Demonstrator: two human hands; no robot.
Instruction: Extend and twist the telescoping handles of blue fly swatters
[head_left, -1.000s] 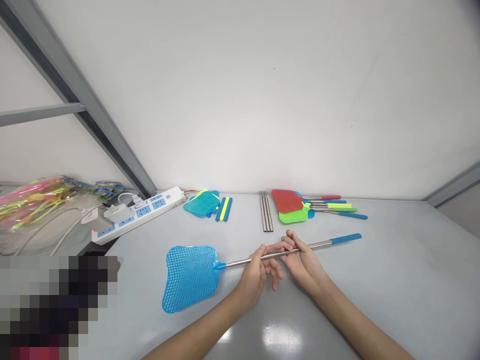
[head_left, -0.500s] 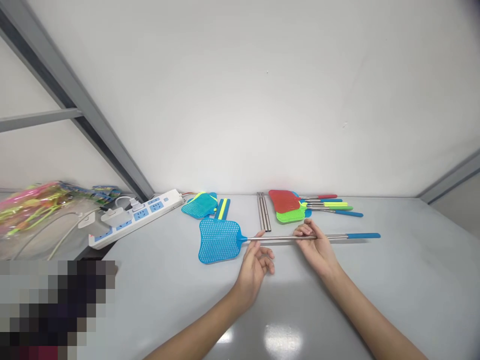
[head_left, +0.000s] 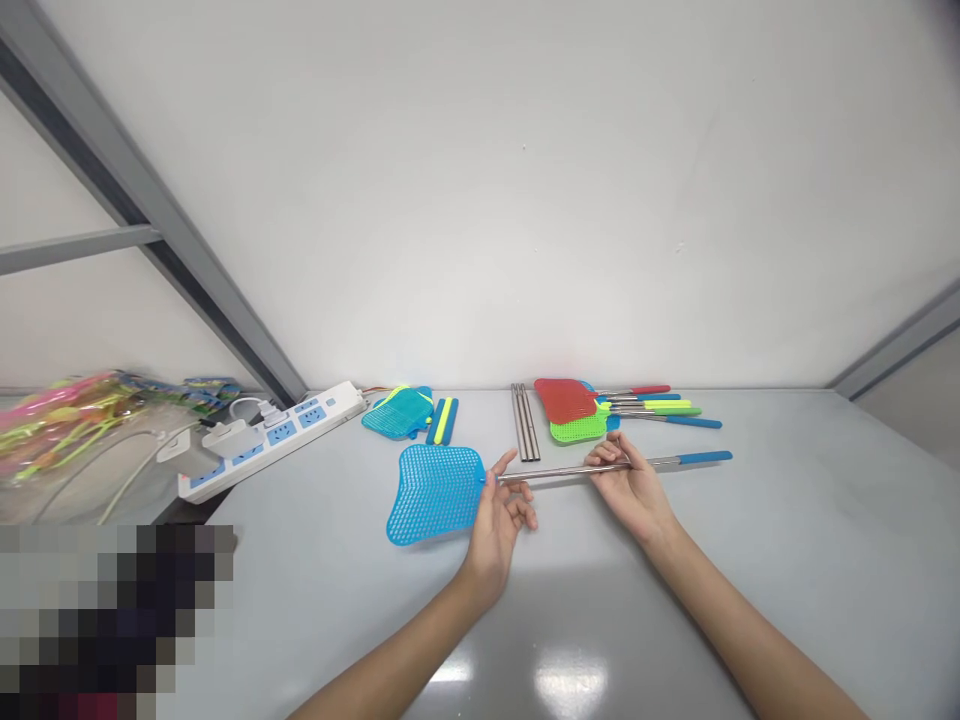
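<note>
Left hand pinches blue swatter by its neck, right hand its shaft. Metal rods lie beyond the swatter.

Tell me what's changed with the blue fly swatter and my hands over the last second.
The blue fly swatter has moved rightward and toward the wall. The left hand has shifted from mid-rod to beside the mesh; the right hand is still on the metal rod, now farther from the left. Unchanged: stacked fly swatters, loose metal tubes, power strip.
</note>
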